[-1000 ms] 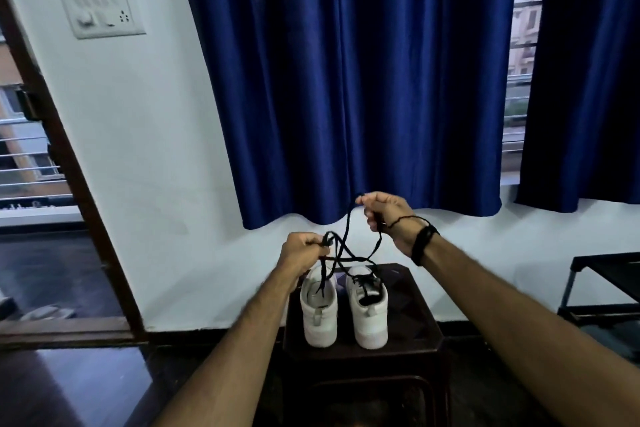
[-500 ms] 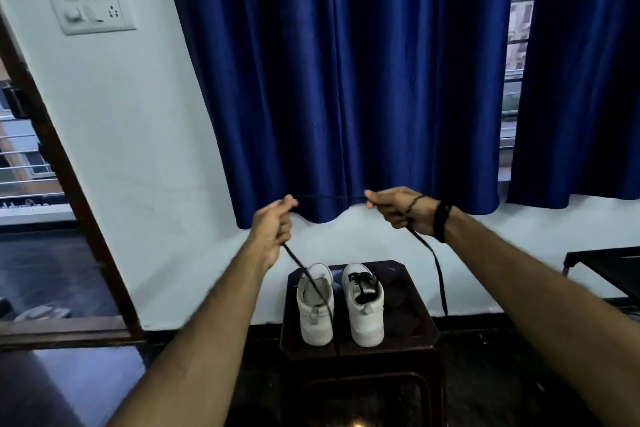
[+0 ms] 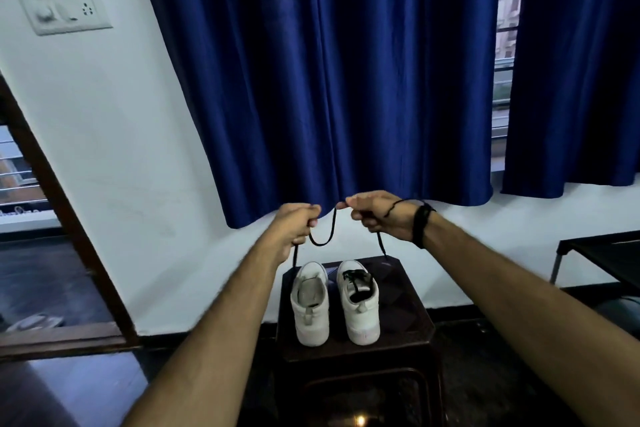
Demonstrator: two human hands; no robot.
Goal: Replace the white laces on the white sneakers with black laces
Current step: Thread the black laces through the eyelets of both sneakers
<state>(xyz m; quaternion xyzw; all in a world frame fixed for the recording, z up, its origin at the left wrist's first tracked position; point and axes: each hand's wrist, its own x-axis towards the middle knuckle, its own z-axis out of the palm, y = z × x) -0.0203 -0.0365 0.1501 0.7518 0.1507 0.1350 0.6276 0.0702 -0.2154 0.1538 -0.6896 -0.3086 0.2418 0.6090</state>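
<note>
Two white sneakers stand heels-near on a dark stool (image 3: 398, 329) at 6 o'clock: the right sneaker (image 3: 360, 305) already carries black lacing across its tongue, while the left sneaker (image 3: 310, 305) shows none. Above them, toward 12 o'clock, a person holds the loose black lace (image 3: 323, 236) in the air. The left hand (image 3: 294, 225) is closed around one stretch of it; the right hand (image 3: 381, 215) pinches another between thumb and fingers. A slack loop sags between the hands, and one tail hangs below each fist. Beyond hang blue curtains (image 3: 346, 80), with a switch panel (image 3: 60, 2) at 10 o'clock. The step appears to be readying the lace for the unlaced shoe. Done well, it likely means matching the two tails for equal length, keeping the lace untwisted, then feeding both tips through the lowest eyelets.
</note>
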